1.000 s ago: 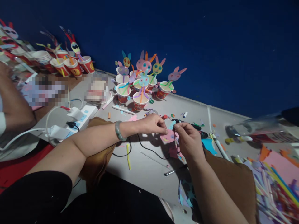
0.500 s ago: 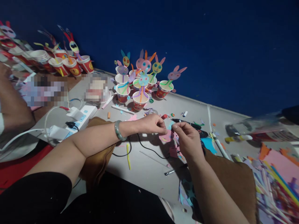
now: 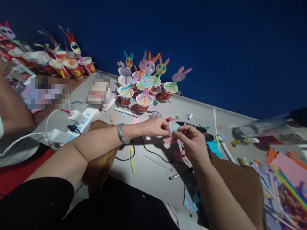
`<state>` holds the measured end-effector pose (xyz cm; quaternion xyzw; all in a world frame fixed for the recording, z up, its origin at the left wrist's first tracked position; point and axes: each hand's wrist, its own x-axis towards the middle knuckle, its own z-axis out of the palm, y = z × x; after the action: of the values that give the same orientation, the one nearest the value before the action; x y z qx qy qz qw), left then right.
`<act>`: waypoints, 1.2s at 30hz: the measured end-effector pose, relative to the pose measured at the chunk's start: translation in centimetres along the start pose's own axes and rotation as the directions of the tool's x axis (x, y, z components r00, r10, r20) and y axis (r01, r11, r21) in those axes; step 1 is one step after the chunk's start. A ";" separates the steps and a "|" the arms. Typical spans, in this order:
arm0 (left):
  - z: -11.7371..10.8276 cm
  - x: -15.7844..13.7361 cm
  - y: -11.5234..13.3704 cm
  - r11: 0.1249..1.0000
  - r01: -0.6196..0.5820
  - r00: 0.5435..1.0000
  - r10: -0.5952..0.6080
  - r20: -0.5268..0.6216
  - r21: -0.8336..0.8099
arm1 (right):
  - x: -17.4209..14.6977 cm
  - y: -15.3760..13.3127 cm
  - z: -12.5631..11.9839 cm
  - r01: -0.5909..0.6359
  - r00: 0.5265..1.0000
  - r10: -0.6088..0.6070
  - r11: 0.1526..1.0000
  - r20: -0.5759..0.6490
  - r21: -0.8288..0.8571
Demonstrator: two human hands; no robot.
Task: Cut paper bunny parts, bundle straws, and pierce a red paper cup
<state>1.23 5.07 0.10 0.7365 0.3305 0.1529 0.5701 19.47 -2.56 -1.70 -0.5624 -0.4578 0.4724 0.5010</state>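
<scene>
My left hand [image 3: 157, 126], with a bangle on the wrist, is closed in a pinch above the table. Opposite it, my right hand [image 3: 194, 142] pinches with thumb and index finger, the tips almost meeting those of the left. Whatever sits between the fingertips is too small to make out. Just under them lies a pink paper piece [image 3: 168, 140], partly covered by the fingers. More pink paper scraps [image 3: 178, 156] lie below my right hand. A red cap-like piece [image 3: 169, 119] and a black pen [image 3: 192, 126] rest just beyond the hands.
Paper cups with rabbit-faced figures [image 3: 144, 103] stand at the back. A power strip [image 3: 90, 118] with plugs and a co-worker's arm [image 3: 16, 99] are at left. A yellow straw [image 3: 132, 161] lies in front. Coloured paper and straws [image 3: 285, 188] fill the right side, near a plastic bottle [image 3: 259, 127].
My right hand's fingertips have moved slightly left, closing on those of my left hand and covering more of the pink paper. My left hand has barely moved.
</scene>
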 end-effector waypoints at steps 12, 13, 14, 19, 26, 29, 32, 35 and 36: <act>-0.5 -0.6 1.4 0.998 0.060 0.998 -0.061 0.009 0.022 | 0.2 0.3 -0.1 0.025 0.999 -0.026 0.999 -0.029 -0.021; -0.5 -0.6 1.4 0.998 0.063 0.998 -0.063 0.010 0.022 | 0.2 0.4 -0.1 0.024 0.999 -0.025 0.999 -0.034 -0.023; -0.5 -0.6 1.5 0.998 0.064 0.998 -0.064 0.010 0.021 | 0.1 0.4 -0.2 0.025 0.999 -0.026 0.999 -0.038 -0.030; -0.5 -0.5 1.4 0.998 0.046 0.999 -0.046 0.010 0.046 | 0.1 0.5 -0.2 0.067 0.997 -0.070 0.993 -0.028 -0.101; -0.3 -0.4 0.7 0.990 0.012 1.000 -0.012 -0.004 0.144 | 0.1 0.3 -0.3 0.181 0.983 -0.183 0.949 0.014 -0.260; -0.2 -0.3 0.4 0.986 -0.005 1.000 0.005 0.002 0.166 | 0.1 0.2 -0.4 0.223 0.974 -0.225 0.918 0.034 -0.328; -0.1 -0.2 0.2 0.983 -0.011 1.000 0.011 0.003 0.181 | 0.0 0.2 -0.3 0.237 0.971 -0.236 0.902 0.049 -0.361; -0.1 -0.2 0.3 0.985 -0.001 1.000 -0.001 0.015 0.174 | -0.1 0.2 -0.2 0.243 0.970 -0.236 0.899 0.065 -0.364; -0.1 -0.2 0.3 0.985 -0.001 1.000 -0.003 0.020 0.170 | -0.1 0.2 -0.2 0.247 0.969 -0.237 0.899 0.073 -0.361</act>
<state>1.09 4.96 0.44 0.7837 0.3370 0.1165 0.5086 19.70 -2.73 -1.88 -0.5786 -0.6109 0.3201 0.4354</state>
